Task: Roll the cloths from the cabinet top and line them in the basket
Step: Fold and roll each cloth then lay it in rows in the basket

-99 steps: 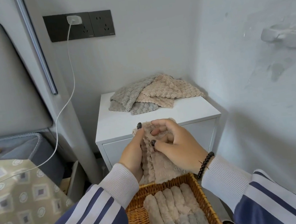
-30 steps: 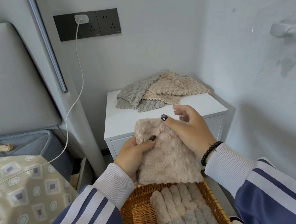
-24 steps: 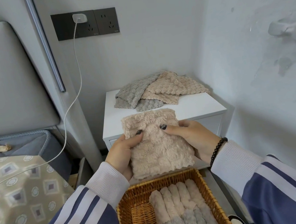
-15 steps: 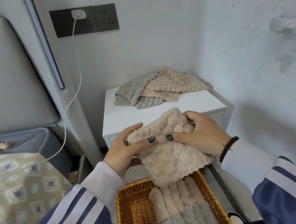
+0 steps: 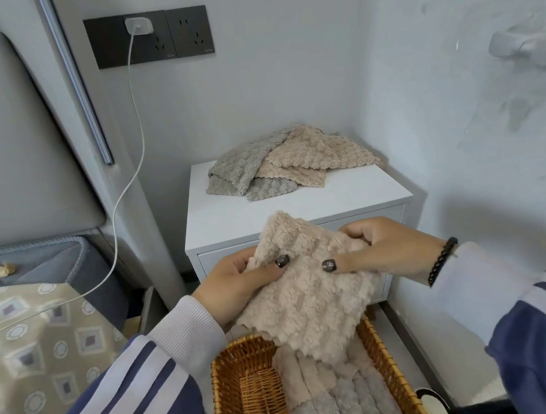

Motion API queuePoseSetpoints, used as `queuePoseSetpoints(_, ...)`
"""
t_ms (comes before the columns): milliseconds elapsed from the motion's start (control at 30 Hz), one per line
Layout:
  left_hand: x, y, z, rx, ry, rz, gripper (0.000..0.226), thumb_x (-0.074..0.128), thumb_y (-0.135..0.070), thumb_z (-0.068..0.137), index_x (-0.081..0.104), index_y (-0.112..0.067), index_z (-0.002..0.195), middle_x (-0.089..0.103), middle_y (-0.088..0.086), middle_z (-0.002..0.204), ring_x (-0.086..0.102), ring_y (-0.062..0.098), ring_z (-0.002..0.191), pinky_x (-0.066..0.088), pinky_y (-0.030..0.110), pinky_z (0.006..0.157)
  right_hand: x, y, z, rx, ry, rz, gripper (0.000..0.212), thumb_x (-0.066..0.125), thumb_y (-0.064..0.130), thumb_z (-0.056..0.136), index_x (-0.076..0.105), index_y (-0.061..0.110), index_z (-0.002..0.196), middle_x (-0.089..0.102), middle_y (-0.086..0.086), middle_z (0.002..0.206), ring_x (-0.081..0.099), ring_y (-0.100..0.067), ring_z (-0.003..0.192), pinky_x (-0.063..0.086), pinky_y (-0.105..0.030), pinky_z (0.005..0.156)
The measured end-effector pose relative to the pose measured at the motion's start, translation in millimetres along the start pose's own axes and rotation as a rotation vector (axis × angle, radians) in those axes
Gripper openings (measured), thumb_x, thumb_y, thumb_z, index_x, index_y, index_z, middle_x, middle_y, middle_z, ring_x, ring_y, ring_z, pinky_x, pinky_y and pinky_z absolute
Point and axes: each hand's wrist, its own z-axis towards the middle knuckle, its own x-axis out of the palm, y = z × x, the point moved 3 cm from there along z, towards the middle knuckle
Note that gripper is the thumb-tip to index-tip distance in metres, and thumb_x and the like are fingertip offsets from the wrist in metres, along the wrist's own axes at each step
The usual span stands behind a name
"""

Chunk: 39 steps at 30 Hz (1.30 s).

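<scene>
Pale walls (image 5: 285,80) meet in a corner behind a white cabinet (image 5: 298,204), with a padded headboard (image 5: 12,140) and a bed under a patterned cover (image 5: 37,349) at left. On the cabinet top, toward the back, lies a loose heap of cloths (image 5: 287,164), grey ones at left and beige ones at right, overlapping. Below the cabinet front, at the bottom edge of the view, stands a wicker basket (image 5: 251,394); rolled cloths (image 5: 335,399) lie side by side along its right part, beige above grey, while its left part shows bare weave. Above the basket a beige cloth (image 5: 309,304) hangs between both hands, its lower corner reaching the rolls. Left hand (image 5: 239,284) pinches the cloth's upper left edge, thumb on the front; right hand (image 5: 380,249) grips the upper right edge, fingers curled over the fabric. A black bead bracelet (image 5: 440,261) circles the right wrist. A white charger (image 5: 138,26) sits in a dark wall socket (image 5: 189,32), its cable (image 5: 122,195) trailing toward the bed.
</scene>
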Motion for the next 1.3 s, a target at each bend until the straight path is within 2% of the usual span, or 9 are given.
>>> queuePoseSetpoints(167, 1, -4, -2, 0.053, -0.096, -0.255, 0.028, 0.065, -0.011, 0.068, 0.071, -0.007, 0.095, 0.074, 0.015, 0.091, 0.073, 0.025, 0.077, 0.061, 0.035, 0.069, -15, -11, -4, 0.071, -0.093, 0.583, 0.064, 0.08, 0.016, 0.059, 0.062, -0.004, 0.117, 0.069, -0.018, 0.108, 0.066, -0.025, 0.091, 0.058, -0.035, 0.079)
queuePoseSetpoints(267, 5, -3, -2, 0.078, -0.099, -0.327, 0.033, 0.063, -0.011, 0.071, 0.067, -0.005, 0.102, 0.074, 0.014, 0.093, 0.073, 0.025, 0.078, 0.061, 0.034, 0.066, -5, -12, -4, 0.063, -0.088, 0.843, 0.1, 0.096, 0.031, 0.036, 0.059, -0.004, 0.123, 0.067, -0.017, 0.109, 0.066, -0.024, 0.087, 0.059, -0.038, 0.075)
queuePoseSetpoints(333, 9, -2, -1, 0.098, -0.107, -0.358, 0.035, 0.063, -0.012, 0.071, 0.066, -0.005, 0.105, 0.075, 0.014, 0.093, 0.073, 0.024, 0.078, 0.06, 0.032, 0.063, 12, -11, -4, 0.088, -0.042, 0.924, 0.105, 0.097, 0.037, 0.029, 0.062, 0.003, 0.122, 0.066, -0.016, 0.119, 0.064, -0.028, 0.101, 0.053, -0.046, 0.091)
queuePoseSetpoints(533, 17, -6, 4, 0.154, -0.153, -0.208, 0.033, 0.067, -0.014, 0.071, 0.068, -0.01, 0.104, 0.075, 0.011, 0.097, 0.073, 0.022, 0.081, 0.06, 0.029, 0.066, 25, -3, -11, 0.077, -0.08, 0.75, 0.047, 0.086, 0.017, 0.055, 0.07, 0.007, 0.099, 0.074, -0.011, 0.1, 0.071, -0.023, 0.094, 0.056, -0.038, 0.086)
queuePoseSetpoints(767, 17, -6, 5, 0.07, -0.067, -0.068, 0.036, 0.073, -0.015, 0.072, 0.068, -0.011, 0.108, 0.073, 0.012, 0.105, 0.069, 0.03, 0.095, 0.054, 0.047, 0.084, -1, -8, -21, 0.062, -0.081, 0.632, 0.04, 0.074, 0.015, 0.063, 0.069, 0.003, 0.101, 0.073, -0.011, 0.103, 0.07, -0.023, 0.098, 0.056, -0.033, 0.087)
queuePoseSetpoints(900, 15, -4, 1, 0.002, 0.037, -0.055, 0.031, 0.073, -0.014, 0.068, 0.075, -0.019, 0.098, 0.072, 0.015, 0.106, 0.068, 0.035, 0.09, 0.056, 0.048, 0.079, -8, -12, -30, 0.074, -0.023, 0.703, 0.035, 0.067, 0.007, 0.066, 0.068, 0.0, 0.099, 0.073, -0.014, 0.102, 0.072, -0.023, 0.091, 0.059, -0.028, 0.076)
queuePoseSetpoints(1000, 14, -2, -3, 0.014, 0.084, -0.124, 0.045, 0.078, -0.014, 0.06, 0.074, -0.016, 0.105, 0.065, 0.025, 0.118, 0.053, 0.054, 0.11, 0.032, 0.066, 0.101, -13, -15, -35, 0.084, 0.001, 0.754, 0.033, 0.063, 0.002, 0.066, 0.068, -0.001, 0.098, 0.073, -0.016, 0.1, 0.072, -0.022, 0.085, 0.059, -0.029, 0.074)
queuePoseSetpoints(1100, 12, 0, -6, 0.031, 0.146, -0.146, 0.057, 0.086, -0.015, 0.055, 0.071, -0.017, 0.11, 0.059, 0.031, 0.122, 0.041, 0.063, 0.118, 0.025, 0.075, 0.101, -16, -15, -37, 0.054, 0.032, 0.806, 0.033, 0.067, 0.0, 0.064, 0.071, -0.002, 0.096, 0.072, -0.018, 0.104, 0.072, -0.025, 0.088, 0.06, -0.032, 0.072)
queuePoseSetpoints(1300, 3, -2, -9, 0.102, 0.293, -0.191, 0.064, 0.097, -0.021, 0.043, 0.075, -0.017, 0.103, 0.071, 0.018, 0.107, 0.071, 0.033, 0.085, 0.056, 0.045, 0.074, -19, -13, -37, -0.135, 0.161, 0.866, 0.053, 0.085, 0.002, 0.048, 0.072, -0.002, 0.099, 0.07, -0.021, 0.105, 0.071, -0.029, 0.092, 0.059, -0.034, 0.073)
